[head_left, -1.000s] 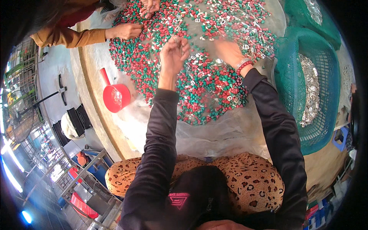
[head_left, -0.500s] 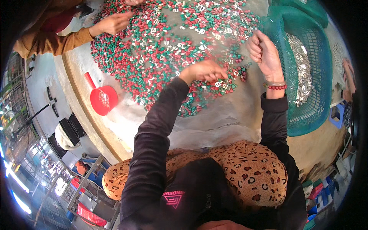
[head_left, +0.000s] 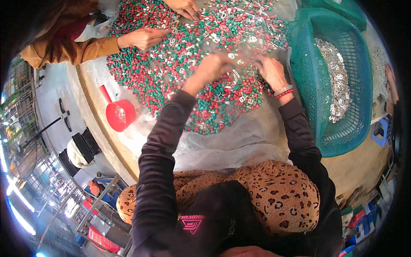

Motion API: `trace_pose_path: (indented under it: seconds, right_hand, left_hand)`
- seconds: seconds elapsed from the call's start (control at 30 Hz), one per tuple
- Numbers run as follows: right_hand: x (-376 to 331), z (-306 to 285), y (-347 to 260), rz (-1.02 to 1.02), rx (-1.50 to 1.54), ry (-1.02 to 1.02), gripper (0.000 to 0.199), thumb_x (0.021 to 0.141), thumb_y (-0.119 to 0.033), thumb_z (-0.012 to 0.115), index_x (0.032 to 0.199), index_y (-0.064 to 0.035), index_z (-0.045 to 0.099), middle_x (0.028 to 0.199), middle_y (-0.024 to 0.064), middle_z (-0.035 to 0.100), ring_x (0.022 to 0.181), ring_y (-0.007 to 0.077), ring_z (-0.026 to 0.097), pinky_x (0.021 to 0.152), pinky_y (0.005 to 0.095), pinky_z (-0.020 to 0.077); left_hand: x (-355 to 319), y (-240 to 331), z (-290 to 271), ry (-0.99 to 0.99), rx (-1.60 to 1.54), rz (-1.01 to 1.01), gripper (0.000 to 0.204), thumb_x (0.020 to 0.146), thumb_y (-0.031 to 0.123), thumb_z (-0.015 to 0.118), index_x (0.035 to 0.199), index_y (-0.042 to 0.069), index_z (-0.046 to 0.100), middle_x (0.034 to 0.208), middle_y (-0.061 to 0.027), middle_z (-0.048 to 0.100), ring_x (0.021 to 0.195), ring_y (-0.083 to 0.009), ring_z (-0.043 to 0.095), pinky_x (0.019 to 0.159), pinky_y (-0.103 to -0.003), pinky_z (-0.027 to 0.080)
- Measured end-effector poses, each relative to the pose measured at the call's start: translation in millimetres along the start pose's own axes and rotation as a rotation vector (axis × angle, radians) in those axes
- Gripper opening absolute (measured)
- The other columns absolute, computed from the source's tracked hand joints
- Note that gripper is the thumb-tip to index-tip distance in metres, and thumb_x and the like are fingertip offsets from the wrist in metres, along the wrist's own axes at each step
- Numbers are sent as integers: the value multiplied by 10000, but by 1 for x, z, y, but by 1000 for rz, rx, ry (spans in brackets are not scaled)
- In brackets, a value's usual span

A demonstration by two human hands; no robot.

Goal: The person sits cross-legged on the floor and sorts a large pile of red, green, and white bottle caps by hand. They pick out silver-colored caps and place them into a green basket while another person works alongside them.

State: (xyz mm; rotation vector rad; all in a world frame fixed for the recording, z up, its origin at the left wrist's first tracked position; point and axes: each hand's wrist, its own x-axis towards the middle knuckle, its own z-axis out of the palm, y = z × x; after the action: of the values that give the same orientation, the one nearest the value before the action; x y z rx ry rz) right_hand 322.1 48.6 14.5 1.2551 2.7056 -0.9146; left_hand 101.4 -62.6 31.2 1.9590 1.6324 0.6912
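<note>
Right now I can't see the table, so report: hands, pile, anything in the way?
Left hand and right hand both down in the red and green pile, grips unclear. Green basket at right. Co-worker's hands picking at far side.

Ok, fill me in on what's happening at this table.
A person sits at a table with both hands in a heap of small red and green pieces mixed with little silvery metal parts. The left hand and right hand rest on the pile, apparently picking through it. A green basket of silvery parts stands to the right. Another person's hands work the pile opposite.
</note>
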Motion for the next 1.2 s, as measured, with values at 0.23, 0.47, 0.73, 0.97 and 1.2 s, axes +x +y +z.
trace_pose_path:
  seconds: [0.23,0.47,0.73,0.97,1.2]
  right_hand:
    - [7,-14,2,22,554,116,238,854,-293,652,852,-58,689,707,104,653,617,228,618,592,353,499]
    - [-17,-43,3,201,1683,-69,99,939,-165,585,975,-74,601,600,-107,352,471,-8,272,400,173,180]
    - [-21,-63,-9,3,2073,-326,209,937,-225,464,803,-66,488,587,-54,284,496,54,270,441,206,225]
    - [-37,-79,-23,-79,1931,-514,290,952,-270,429,726,-89,427,591,-40,315,503,61,297,432,213,239]
    - [-44,-27,-27,-103,578,-407,338,953,-289,470,860,7,604,748,101,633,722,242,605,624,347,463]
  left_hand:
    - [-2,11,35,-178,454,62,332,724,159,720,1029,115,594,962,-43,577,961,-235,618,744,-428,522]
    - [-9,-6,21,43,-260,-278,158,834,165,579,969,82,577,770,-37,565,695,-211,585,591,-354,469]
    - [-23,24,-9,27,-1688,-538,277,818,93,455,1028,-32,585,790,-63,560,562,-109,428,448,-237,321]
    - [-14,13,21,-138,49,-39,212,851,232,620,1035,133,657,841,-66,641,832,-231,663,712,-372,533]
    - [-11,5,36,-250,319,-129,160,829,230,626,933,110,644,924,-91,646,842,-280,654,717,-414,515]
